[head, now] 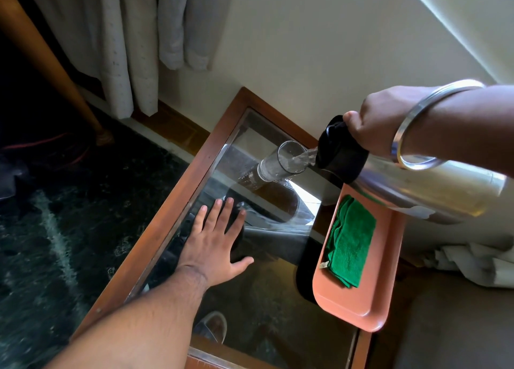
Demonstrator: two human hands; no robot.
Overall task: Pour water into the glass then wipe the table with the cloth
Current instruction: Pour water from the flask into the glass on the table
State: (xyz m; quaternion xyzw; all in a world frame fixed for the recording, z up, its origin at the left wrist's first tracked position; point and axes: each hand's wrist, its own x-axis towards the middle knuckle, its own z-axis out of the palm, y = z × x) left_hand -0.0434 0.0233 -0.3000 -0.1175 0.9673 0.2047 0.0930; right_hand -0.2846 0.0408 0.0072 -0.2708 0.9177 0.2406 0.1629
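Overhead, right hand (381,118) gripping tilted steel flask (422,193), water streaming into glass (286,160), left hand (217,243) spread flat on surface (155,229), green cloth (350,240) on tray (383,285).

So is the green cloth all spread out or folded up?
Folded. The green cloth lies in a neat stacked rectangle on the orange tray, with layered edges showing along its left side.

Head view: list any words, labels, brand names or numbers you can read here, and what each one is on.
No readable text anywhere in this view.
Steel bottle in the right hand: plain metal, no print visible.
Green cloth on the orange tray: a small tag at its corner, too small to read.
Glass: unmarked.
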